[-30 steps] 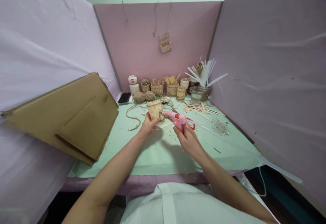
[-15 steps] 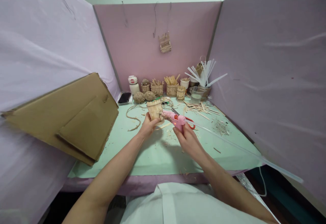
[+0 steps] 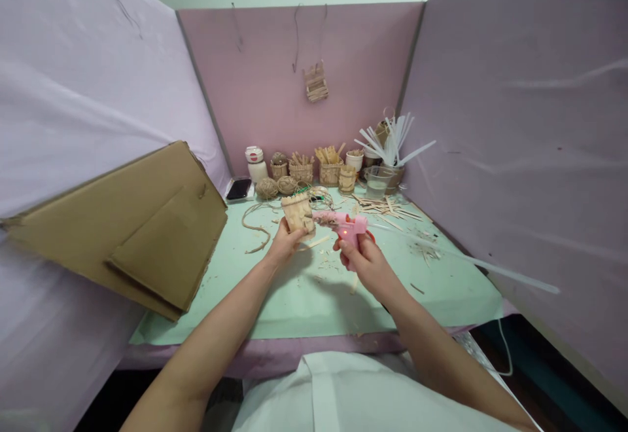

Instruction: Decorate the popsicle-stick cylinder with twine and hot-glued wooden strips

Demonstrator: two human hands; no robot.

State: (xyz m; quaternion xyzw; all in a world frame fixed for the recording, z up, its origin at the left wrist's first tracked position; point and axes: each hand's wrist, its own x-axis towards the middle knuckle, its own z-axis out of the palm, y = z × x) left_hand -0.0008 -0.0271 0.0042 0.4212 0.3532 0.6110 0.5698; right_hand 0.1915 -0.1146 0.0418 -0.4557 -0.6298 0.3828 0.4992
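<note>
My left hand (image 3: 286, 243) is closed on a small wooden-stick cup (image 3: 296, 212), held upright above the table. In my right hand (image 3: 362, 254) is a pink hot glue gun (image 3: 349, 228), its handle wrapped by my fingers and its small light glowing orange. The gun's nozzle points left at the cup's right side; whether it touches the wood I cannot tell. A long clear glue stick (image 3: 490, 266) juts out from the gun's back end to the right. Behind the gun, red-handled scissors (image 3: 371, 235) are mostly hidden.
Thin wooden strips (image 3: 385, 206) and wood scraps (image 3: 426, 246) lie on the green tabletop (image 3: 294, 314). Along the back stand stick-filled baskets (image 3: 301, 171), twine balls (image 3: 267, 188), a white jar (image 3: 256, 165) and a tub of glue sticks (image 3: 392, 175). Cardboard (image 3: 147, 222) leans at left.
My right hand has turned the glue gun more level, and the trailing glue stick has swung upward. The cup in my left hand stays in nearly the same place.
</note>
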